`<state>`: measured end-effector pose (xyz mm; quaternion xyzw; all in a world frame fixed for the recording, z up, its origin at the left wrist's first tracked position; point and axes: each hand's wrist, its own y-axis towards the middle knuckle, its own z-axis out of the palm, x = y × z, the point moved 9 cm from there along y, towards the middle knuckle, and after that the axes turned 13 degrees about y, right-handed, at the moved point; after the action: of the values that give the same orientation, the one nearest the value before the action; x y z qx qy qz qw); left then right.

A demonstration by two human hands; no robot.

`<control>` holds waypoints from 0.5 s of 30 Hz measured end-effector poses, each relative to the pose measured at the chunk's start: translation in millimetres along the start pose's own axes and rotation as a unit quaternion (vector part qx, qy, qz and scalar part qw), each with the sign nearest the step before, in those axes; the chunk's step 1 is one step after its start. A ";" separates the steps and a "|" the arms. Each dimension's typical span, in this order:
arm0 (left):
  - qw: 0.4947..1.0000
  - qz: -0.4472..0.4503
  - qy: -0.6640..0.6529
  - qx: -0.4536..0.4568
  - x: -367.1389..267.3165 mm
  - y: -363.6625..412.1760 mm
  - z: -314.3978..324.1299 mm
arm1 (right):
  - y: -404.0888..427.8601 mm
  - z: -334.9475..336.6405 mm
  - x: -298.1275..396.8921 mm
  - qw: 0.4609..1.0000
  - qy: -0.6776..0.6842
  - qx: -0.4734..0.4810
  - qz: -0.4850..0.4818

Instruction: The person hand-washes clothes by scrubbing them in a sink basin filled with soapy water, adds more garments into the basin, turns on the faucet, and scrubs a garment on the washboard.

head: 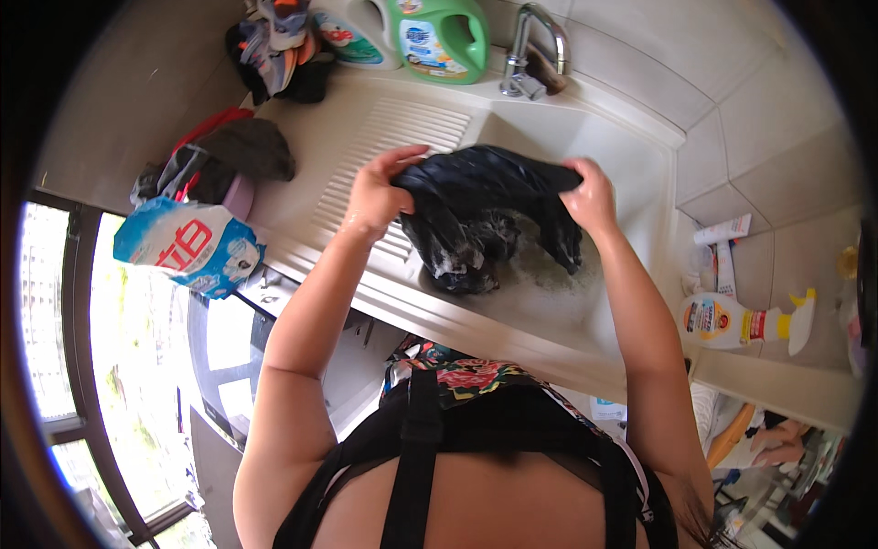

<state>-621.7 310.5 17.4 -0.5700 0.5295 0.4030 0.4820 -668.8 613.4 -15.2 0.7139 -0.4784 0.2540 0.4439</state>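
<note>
A wet black garment [487, 178] is stretched between my two hands over the basin of a white laundry sink [638, 158]. My left hand [384, 189] grips its left end above the ribbed washboard [425, 123], thumb below and fingers over the cloth. My right hand [588, 195] pinches the opposite end above the basin. White suds cling to the lower folds, which hang into the basin, where foamy water [555, 261] lies. The type of garment cannot be told.
Behind the sink stand a chrome faucet [525, 55], a green detergent jug [439, 41] and a white one [353, 34], with sneakers [274, 51] beside them. At left are a blue-and-white detergent bag [192, 243] and piled clothes [240, 147]. A spray bottle [734, 321] and tubes [724, 230] lie right.
</note>
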 end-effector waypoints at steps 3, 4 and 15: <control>0.982 0.011 -0.140 -0.124 25.2 -12.0 -61.7 | 59.2 42.8 47.5 0.992 0.031 -0.021 -0.122; 0.972 0.004 -0.189 -0.140 40.8 -16.8 -77.9 | 73.6 61.1 72.4 0.988 -0.039 -0.026 -0.150; 0.798 0.122 0.588 -0.055 62.8 29.3 -123.7 | 30.3 188.7 -78.8 0.966 0.016 0.028 0.255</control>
<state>-649.9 176.9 -21.1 -0.6533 0.7534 0.0746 -0.0070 -740.6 479.4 -155.4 0.5762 -0.6302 0.3832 0.3522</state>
